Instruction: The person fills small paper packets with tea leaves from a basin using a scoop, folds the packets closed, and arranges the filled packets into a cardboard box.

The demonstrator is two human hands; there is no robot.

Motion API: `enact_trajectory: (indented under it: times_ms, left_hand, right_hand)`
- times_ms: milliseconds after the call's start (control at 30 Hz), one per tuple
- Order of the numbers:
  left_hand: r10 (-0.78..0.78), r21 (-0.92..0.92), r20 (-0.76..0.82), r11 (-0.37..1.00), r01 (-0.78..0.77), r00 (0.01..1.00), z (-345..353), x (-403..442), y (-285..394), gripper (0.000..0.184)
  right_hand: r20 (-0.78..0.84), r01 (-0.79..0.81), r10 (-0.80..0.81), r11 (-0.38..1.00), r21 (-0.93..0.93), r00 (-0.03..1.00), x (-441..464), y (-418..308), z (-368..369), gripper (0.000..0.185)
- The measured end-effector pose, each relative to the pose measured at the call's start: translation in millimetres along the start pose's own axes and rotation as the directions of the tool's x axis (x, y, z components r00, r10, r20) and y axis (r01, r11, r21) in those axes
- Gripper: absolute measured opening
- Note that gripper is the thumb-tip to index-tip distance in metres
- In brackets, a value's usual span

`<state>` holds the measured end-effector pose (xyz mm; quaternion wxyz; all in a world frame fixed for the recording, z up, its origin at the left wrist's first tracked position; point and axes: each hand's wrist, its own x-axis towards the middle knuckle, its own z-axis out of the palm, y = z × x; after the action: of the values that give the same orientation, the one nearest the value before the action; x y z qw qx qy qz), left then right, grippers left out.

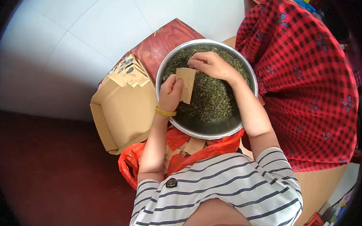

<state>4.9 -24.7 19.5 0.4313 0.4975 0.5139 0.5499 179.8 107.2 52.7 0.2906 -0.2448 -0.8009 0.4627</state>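
My left hand [171, 92] is closed around a small brown kraft paper packet [187, 87], thumb on its front face. The packet is held upright over a large metal basin [202, 135]. Dried green leaves [216, 96] fill much of the basin. Just above the packet's top edge is my right hand [212, 66], its fingers bent and pressed together. Whatever is between those fingertips, if anything, is hidden. A yellow band [165, 112] circles my left wrist.
Left of the basin stands an open cardboard box [124, 110], with several printed packets [131, 72] at its far end. A red plastic bag [224, 145] with brown paper pieces [194, 145] lies below the basin. Red checked cloth [307, 90] covers something at right.
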Motion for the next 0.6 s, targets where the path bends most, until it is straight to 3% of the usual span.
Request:
enact_trajectory:
  times_ms: [100,267,333,433,600]
  left_hand:
    - [0.032,0.139,0.045,0.989,-0.038,0.998,-0.6,-5.3,-14.2,0.016]
    - [0.042,0.019,-0.011,0.999,-0.042,0.999,-3.9,-11.0,-22.1,0.012]
    - [0.007,-0.034,0.012,0.999,-0.007,1.0,-3.3,-13.3,-11.5,0.015]
    - [-0.018,-0.169,0.008,0.985,0.019,1.0,-5.6,-10.9,-17.4,0.019]
    - [-0.025,-0.202,0.002,0.979,0.025,1.0,-8.2,-12.6,-15.2,0.023]
  right_hand:
    - [0.148,-0.043,0.026,0.992,0.117,0.989,5.0,-5.8,0.8,0.032]
    - [0.397,-0.125,0.072,0.986,0.108,0.915,11.9,-8.6,2.3,0.035]
    - [0.502,-0.262,0.167,0.957,0.124,0.849,10.1,-11.7,1.9,0.032]
    - [0.47,-0.351,0.203,0.902,0.252,0.859,9.1,-14.4,3.9,0.032]
    - [0.499,-0.368,0.196,0.889,0.273,0.844,10.2,-12.4,6.8,0.034]
